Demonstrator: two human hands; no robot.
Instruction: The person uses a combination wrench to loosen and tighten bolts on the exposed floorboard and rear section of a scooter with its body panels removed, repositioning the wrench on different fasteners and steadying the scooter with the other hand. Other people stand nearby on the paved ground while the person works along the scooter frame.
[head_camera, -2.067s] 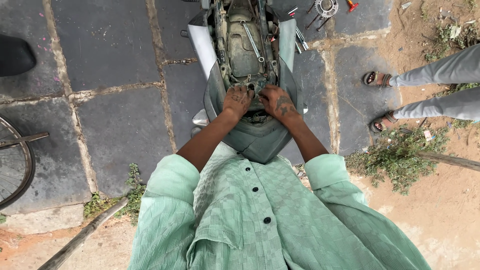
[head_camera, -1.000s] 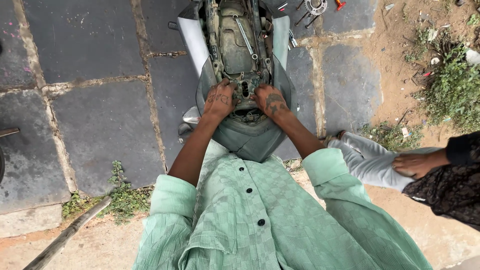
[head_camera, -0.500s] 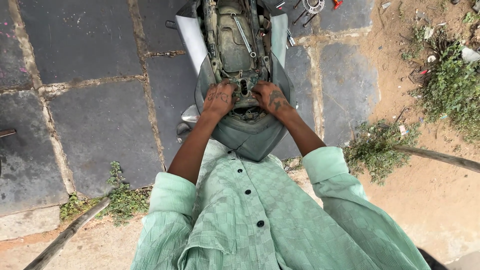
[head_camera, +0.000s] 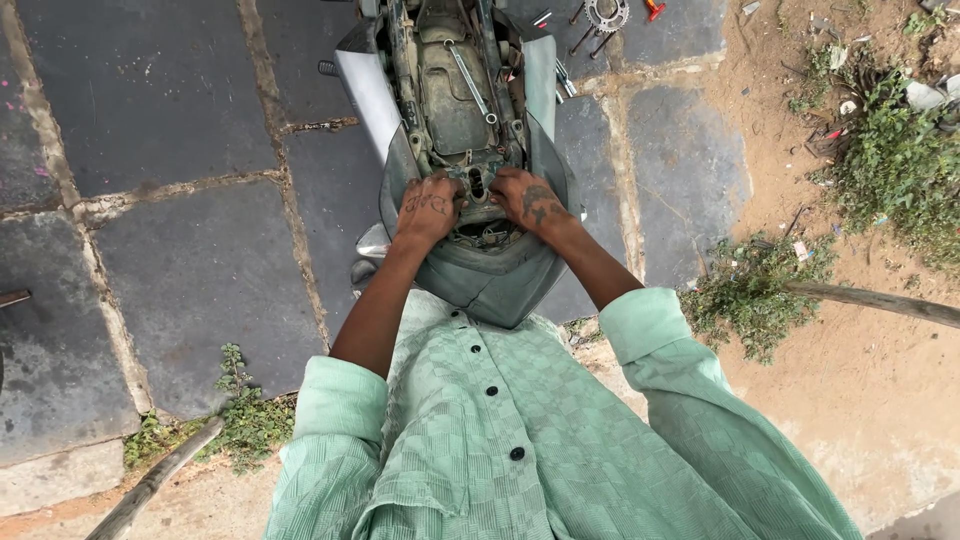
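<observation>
Looking straight down here at the back end of a grey scooter body with its seat off (head_camera: 480, 270), sitting top centre of the frame on dark stone paving slabs (head_camera: 180, 270). The open frame shows a grimy metal tub in the middle (head_camera: 452, 95) with a shiny silver spanner lying diagonally across it (head_camera: 470, 85).

Both hands are planted at the rear edge of that opening, just above the rounded grey tail panel. The left hand (head_camera: 428, 208) is palm down with fingers curled onto the dirty bracket area left of the middle. The right hand (head_camera: 528, 200) mirrors it on the other side, fingers bent and pressing onto the same spot. Can't tell whether either one is actually pinching a small part or just resting there, fingertips are buried in the clutter. Between the two hands there's a small slotted metal piece (head_camera: 476, 183).

The person's pale green checked button shirt (head_camera: 520, 440) fills the bottom of the frame, sleeves rolled up.

Top right on the slabs there's a toothed metal sprocket (head_camera: 606, 14) with a few loose tools next to it. Right side is bare dirt and weeds, plus a thin wooden pole (head_camera: 880, 302) lying across it.
</observation>
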